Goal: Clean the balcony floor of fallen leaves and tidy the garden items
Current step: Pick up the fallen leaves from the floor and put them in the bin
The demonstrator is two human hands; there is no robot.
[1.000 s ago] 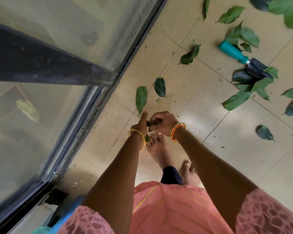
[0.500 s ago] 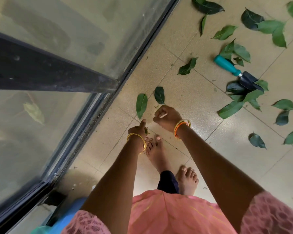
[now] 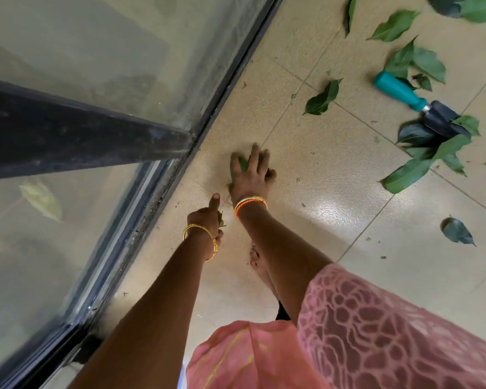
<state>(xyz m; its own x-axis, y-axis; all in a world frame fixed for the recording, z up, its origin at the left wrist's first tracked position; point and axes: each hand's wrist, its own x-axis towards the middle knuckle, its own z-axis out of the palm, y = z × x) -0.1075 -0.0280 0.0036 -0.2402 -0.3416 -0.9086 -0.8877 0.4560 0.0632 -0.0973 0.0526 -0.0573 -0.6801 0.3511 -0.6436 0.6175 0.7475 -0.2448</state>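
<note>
My right hand [image 3: 251, 175] lies spread, fingers apart, flat on two green leaves [image 3: 240, 165] on the tiled floor beside the glass railing. My left hand [image 3: 206, 217] hovers just behind it, closed around small picked leaves [image 3: 221, 220] with the thumb sticking up. More green leaves are scattered to the right, one [image 3: 321, 98] lying alone ahead and several around a trowel [image 3: 421, 108] with a teal handle and dark blade.
A glass panel with a dark metal frame [image 3: 163, 189] runs along the left edge of the beige floor [image 3: 334, 197]. My bare foot [image 3: 260, 265] stands under my right forearm. A single dark leaf [image 3: 458, 231] lies at the right.
My right hand has left my left hand, reached forward and opened flat onto the two leaves near the railing. My left hand stayed closed on its leaves. The view moved lower and closer.
</note>
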